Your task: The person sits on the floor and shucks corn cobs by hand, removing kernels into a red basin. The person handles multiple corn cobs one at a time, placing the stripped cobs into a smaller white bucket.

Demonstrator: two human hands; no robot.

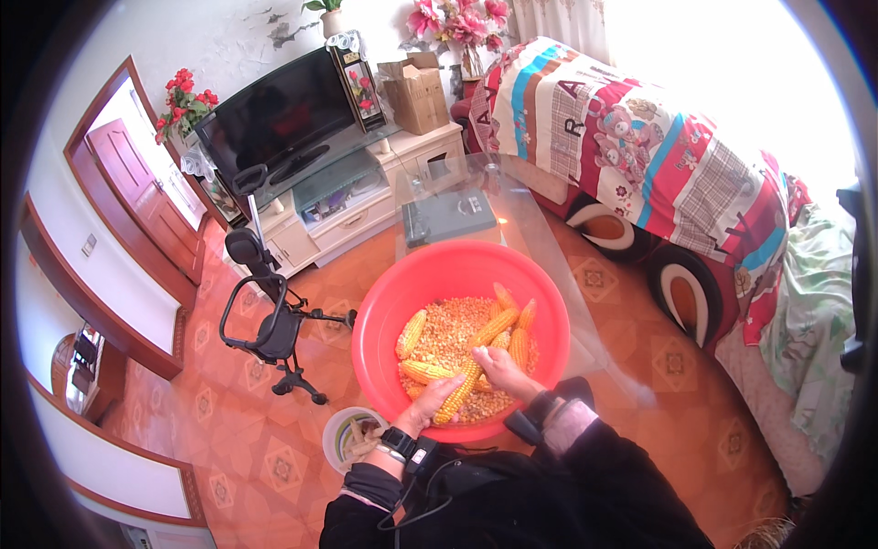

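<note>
A large red plastic basin (384,302) stands in front of me, with loose corn kernels (446,322) spread over its bottom. Held slantwise above them is a yellow corn cob (461,392). My left hand (433,405) grips its lower part, thumb along the side. At the upper end, my right hand (504,370) has its fingers and thumb pressed against the same cob. Several other cobs lie on the kernels: one cob (411,334) by the left wall, another cob (424,371) below it, and a pile of cobs (519,346) on the right.
Left of the basin, a white bucket (330,439) holds stripped cobs (362,439). A glass table (542,254) with a dark flat box (449,216) is just beyond. A black wheeled stroller frame (278,336) stands left; a covered sofa (631,151) runs along the right.
</note>
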